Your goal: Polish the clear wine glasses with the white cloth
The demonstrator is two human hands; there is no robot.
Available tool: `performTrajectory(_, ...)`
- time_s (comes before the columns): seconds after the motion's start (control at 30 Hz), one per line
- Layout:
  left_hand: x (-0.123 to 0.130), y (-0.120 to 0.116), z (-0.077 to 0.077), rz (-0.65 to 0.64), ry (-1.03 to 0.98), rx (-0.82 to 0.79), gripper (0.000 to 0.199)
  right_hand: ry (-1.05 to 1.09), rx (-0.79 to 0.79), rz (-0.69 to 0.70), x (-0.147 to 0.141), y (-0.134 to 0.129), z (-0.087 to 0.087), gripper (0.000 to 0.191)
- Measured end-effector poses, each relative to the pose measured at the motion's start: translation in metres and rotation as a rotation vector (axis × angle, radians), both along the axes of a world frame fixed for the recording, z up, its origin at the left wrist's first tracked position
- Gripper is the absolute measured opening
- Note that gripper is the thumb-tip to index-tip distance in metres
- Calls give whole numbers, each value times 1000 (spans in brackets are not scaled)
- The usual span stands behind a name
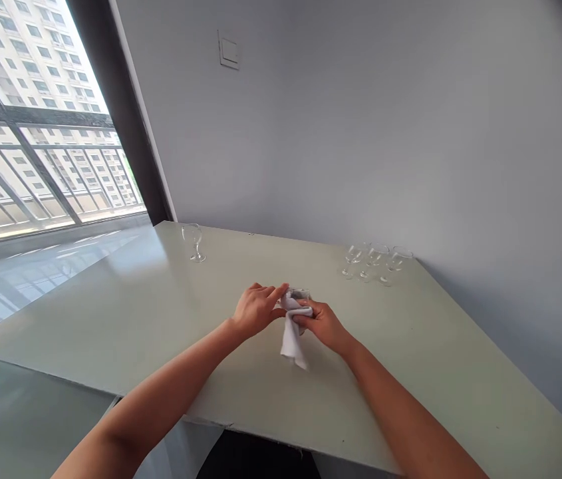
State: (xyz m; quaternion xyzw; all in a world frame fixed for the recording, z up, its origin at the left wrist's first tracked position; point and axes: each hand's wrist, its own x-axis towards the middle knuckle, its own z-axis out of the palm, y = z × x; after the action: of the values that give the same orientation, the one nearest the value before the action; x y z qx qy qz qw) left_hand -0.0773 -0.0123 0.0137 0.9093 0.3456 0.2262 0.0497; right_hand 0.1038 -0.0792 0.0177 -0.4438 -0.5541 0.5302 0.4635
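Cloth (292, 340) is bunched in your right hand (322, 323), pressed to the clear glass (301, 293) that your left hand (258, 310) grips from the other side, out over the middle of the table (430, 359), lifted or resting, I can't tell. Watch that slick surface: slacken the left while the cloth twists, and the glass could spin loose and drop. Farther out, one wide rightward swing might topple the three stemmed glasses (374, 257) clustered near the wall (460, 146).
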Motion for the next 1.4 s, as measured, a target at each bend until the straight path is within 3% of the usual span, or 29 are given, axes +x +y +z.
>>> performTrajectory(0.07, -3, -1, 5, -21, 6, -197, 50, -140, 90, 50, 3, -3, 5, 20)
performTrajectory(0.13, -6, -1, 11, -142, 53, -433, 46, -178, 65, 144, 6, -5, 7, 17)
performTrajectory(0.2, -7, -2, 14, -199, 69, -507, 45, -132, -1, 206, 10, -3, 6, 17)
performTrajectory(0.37, -1, -8, 12, 0, -46, 58, 39, 153, -47, 41, 13, 6, -4, 23)
performTrajectory(0.43, 0, -8, 10, -14, -36, 99, 32, 224, -65, 37, 13, 7, -4, 24)
performTrajectory(0.5, -2, -6, 9, 5, -79, -25, 30, 163, -58, 107, 14, 5, -1, 23)
performTrajectory(0.57, -5, -2, 11, 7, -116, -314, 36, 31, -42, 195, 18, 2, 5, 19)
performTrajectory(0.63, -7, 1, 12, -71, -78, -672, 42, -77, -46, 279, 22, 0, 10, 16)
performTrajectory(0.7, -7, 2, 12, -137, -16, -852, 43, -102, -62, 308, 25, 1, 9, 16)
performTrajectory(0.77, -4, 0, 9, -82, -38, -673, 37, -41, -70, 237, 25, 3, 4, 20)
performTrajectory(0.9, 1, -5, 1, 6, -68, 21, 29, 229, -124, 32, 16, 9, -11, 25)
performTrajectory(0.97, 0, -3, -2, -20, -15, 143, 30, 283, -145, 42, 11, 9, -14, 24)
performTrajectory(1.07, -4, 2, -6, -60, 16, 141, 33, 172, -111, 142, 8, 6, -11, 27)
performTrajectory(1.17, -5, 3, -7, -53, -20, 36, 32, 11, -58, 154, 11, 4, -3, 27)
performTrajectory(1.23, -4, 2, -4, -27, -63, -118, 29, -69, -25, 142, 13, 3, 2, 22)
performTrajectory(1.4, -10, 6, 9, -129, -133, -776, 29, -282, 85, 177, 27, 2, 10, 17)
